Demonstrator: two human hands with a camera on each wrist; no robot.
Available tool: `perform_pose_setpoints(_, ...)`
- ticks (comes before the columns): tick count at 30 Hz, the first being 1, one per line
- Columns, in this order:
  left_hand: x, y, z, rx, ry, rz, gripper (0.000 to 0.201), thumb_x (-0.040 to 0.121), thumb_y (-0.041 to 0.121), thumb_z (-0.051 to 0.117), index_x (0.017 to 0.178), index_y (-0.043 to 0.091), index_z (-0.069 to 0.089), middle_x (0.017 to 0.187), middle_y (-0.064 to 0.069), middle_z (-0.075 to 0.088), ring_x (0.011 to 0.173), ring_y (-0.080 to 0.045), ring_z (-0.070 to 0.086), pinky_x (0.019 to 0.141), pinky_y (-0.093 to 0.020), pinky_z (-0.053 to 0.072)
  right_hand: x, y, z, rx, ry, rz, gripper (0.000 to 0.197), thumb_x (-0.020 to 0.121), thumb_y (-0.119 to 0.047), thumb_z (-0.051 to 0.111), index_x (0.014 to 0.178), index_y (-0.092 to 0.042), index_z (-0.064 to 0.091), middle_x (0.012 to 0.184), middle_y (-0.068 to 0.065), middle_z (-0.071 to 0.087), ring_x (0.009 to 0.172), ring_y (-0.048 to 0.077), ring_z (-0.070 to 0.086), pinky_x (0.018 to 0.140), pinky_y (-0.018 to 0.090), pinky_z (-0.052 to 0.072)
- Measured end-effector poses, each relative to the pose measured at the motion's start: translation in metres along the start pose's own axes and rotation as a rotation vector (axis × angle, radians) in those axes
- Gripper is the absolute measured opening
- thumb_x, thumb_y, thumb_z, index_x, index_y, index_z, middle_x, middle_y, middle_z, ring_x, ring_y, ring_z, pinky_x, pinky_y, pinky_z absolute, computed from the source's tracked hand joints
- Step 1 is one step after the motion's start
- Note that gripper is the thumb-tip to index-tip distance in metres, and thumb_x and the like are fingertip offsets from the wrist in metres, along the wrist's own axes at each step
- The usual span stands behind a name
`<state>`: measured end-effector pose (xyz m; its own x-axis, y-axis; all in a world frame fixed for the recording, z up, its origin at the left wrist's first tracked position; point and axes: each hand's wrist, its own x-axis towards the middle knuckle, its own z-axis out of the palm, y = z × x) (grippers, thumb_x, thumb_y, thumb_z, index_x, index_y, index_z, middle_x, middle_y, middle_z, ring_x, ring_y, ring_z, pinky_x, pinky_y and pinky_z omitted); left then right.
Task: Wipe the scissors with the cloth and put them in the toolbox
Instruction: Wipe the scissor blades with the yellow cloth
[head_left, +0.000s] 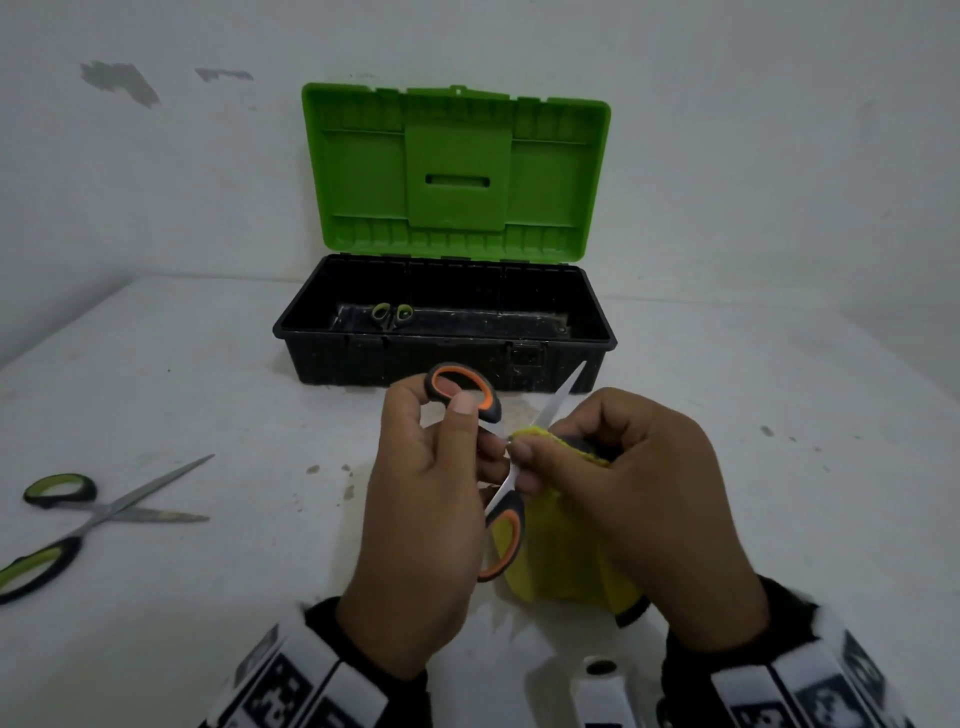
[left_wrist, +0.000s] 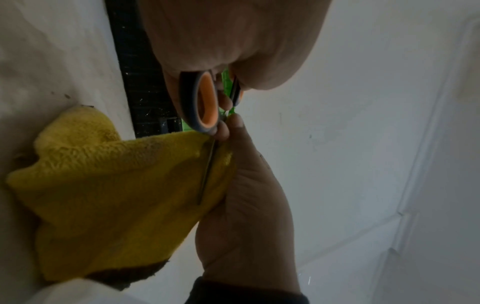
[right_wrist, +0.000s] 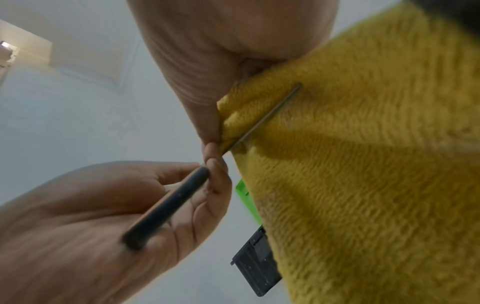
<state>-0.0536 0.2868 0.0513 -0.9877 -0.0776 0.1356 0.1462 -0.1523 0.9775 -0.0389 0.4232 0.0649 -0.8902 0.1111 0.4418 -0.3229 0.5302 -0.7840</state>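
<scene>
Your left hand (head_left: 415, 499) grips the orange-handled scissors (head_left: 501, 467) by the handles, held open above the table (head_left: 208, 364), near the toolbox (head_left: 447, 332); your right hand (head_left: 639, 483) pinches the yellow cloth (head_left: 566, 561) round 1 blade. They look light, stiff and sharp, so keep to the handles. Only the wrist views show the blade edge sunk in the soft cloth, while only the head view shows the toolbox open

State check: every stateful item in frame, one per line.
Toolbox: open, lid up.
Orange scissors: blades open, off the table, one blade in the cloth.
Cloth: folded over that blade.
Left hand: grips the orange scissors' handle.
Right hand: pinches the cloth round the blade.
Green scissors on table: blades open, lying flat.
Green scissors in toolbox: stowed; blades unclear.
</scene>
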Motion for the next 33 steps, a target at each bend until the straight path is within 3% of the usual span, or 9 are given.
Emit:
perform_pose_setpoints(3, -0.002, 0.003, 0.001, 0.039, 0.003, 0.051, 0.011, 0.099, 0.037, 0.044, 0.101, 0.034, 0.055, 0.068, -0.001, 0.064, 0.068, -0.026, 0.068, 0.066, -0.045, 0.060, 0.003, 0.002, -0.002, 0.025, 0.036, 0.048, 0.029, 0.075, -0.031, 0.083, 0.063, -0.013, 0.063, 0.053, -0.012, 0.067, 0.049, -0.002, 0.058, 0.050, 0.007, 0.039)
perform_pose_setpoints(6, 0.000, 0.010, 0.002, -0.013, -0.019, 0.021, 0.011, 0.101, 0.032, 0.044, 0.097, 0.030, 0.055, 0.068, -0.007, 0.059, 0.061, -0.036, 0.067, 0.054, -0.036, 0.058, 0.009, 0.009, -0.003, 0.017, 0.105, 0.085, 0.037, 0.071, -0.042, 0.083, 0.060, -0.017, 0.059, 0.054, 0.002, 0.063, 0.049, 0.013, 0.057, 0.046, 0.019, 0.042)
perform_pose_setpoints(10, 0.006, 0.016, -0.002, 0.016, -0.038, 0.047, 0.012, 0.102, 0.030, 0.043, 0.100, 0.027, 0.054, 0.062, -0.008, 0.054, 0.059, -0.046, 0.060, 0.051, -0.051, 0.053, 0.004, 0.005, 0.001, 0.051, 0.031, 0.098, 0.038, 0.071, -0.040, 0.084, 0.057, -0.018, 0.057, 0.047, -0.005, 0.053, 0.043, 0.008, 0.044, 0.044, 0.015, 0.035)
perform_pose_setpoints(14, 0.007, 0.017, -0.002, 0.036, -0.050, 0.035, 0.011, 0.102, 0.030, 0.045, 0.098, 0.027, 0.055, 0.050, -0.001, 0.048, 0.053, -0.041, 0.062, 0.053, -0.051, 0.055, 0.008, 0.009, -0.002, 0.102, 0.035, 0.141, 0.038, 0.074, -0.039, 0.082, 0.058, -0.012, 0.060, 0.042, -0.009, 0.046, 0.039, 0.003, 0.038, 0.041, 0.013, 0.032)
perform_pose_setpoints(19, 0.009, 0.018, -0.006, 0.155, -0.064, 0.087, 0.011, 0.101, 0.037, 0.044, 0.100, 0.032, 0.054, 0.062, -0.027, 0.063, 0.057, -0.041, 0.064, 0.050, -0.043, 0.057, 0.005, 0.004, -0.001, 0.193, -0.029, 0.118, 0.038, 0.075, -0.038, 0.082, 0.061, -0.008, 0.062, 0.047, -0.003, 0.054, 0.041, 0.008, 0.039, 0.042, 0.019, 0.034)
perform_pose_setpoints(22, 0.007, 0.020, -0.005, 0.160, -0.083, 0.103, 0.010, 0.101, 0.035, 0.045, 0.100, 0.031, 0.053, 0.060, -0.029, 0.059, 0.052, -0.038, 0.064, 0.052, -0.050, 0.058, 0.010, 0.007, -0.003, 0.181, -0.016, 0.130, 0.039, 0.075, -0.036, 0.082, 0.061, -0.006, 0.062, 0.043, -0.009, 0.048, 0.038, 0.004, 0.036, 0.041, 0.015, 0.032)
perform_pose_setpoints(25, 0.007, 0.021, -0.005, 0.146, -0.095, 0.091, 0.011, 0.102, 0.032, 0.044, 0.100, 0.028, 0.053, 0.061, -0.032, 0.059, 0.046, -0.031, 0.064, 0.047, -0.039, 0.055, 0.016, 0.012, -0.004, 0.199, 0.065, 0.167, 0.040, 0.074, -0.037, 0.082, 0.060, -0.007, 0.060, 0.044, -0.011, 0.042, 0.041, 0.003, 0.035, 0.042, 0.013, 0.032)
perform_pose_setpoints(30, 0.007, 0.023, -0.006, 0.131, -0.051, 0.047, 0.010, 0.102, 0.031, 0.045, 0.099, 0.029, 0.055, 0.063, -0.031, 0.061, 0.047, -0.027, 0.065, 0.048, -0.042, 0.056, 0.022, 0.017, -0.016, 0.247, 0.133, 0.225, 0.042, 0.074, -0.048, 0.075, 0.062, -0.011, 0.059, 0.053, 0.003, 0.044, 0.051, 0.010, 0.040, 0.047, 0.021, 0.035)
perform_pose_setpoints(33, 0.011, 0.024, -0.008, 0.106, -0.011, 0.019, 0.009, 0.101, 0.029, 0.046, 0.100, 0.028, 0.055, 0.066, -0.026, 0.065, 0.048, -0.027, 0.067, 0.046, -0.035, 0.056, 0.017, 0.011, -0.025, 0.247, 0.093, 0.174, 0.033, 0.079, -0.046, 0.070, 0.074, -0.013, 0.068, 0.062, 0.012, 0.058, 0.058, 0.012, 0.049, 0.052, 0.022, 0.041)
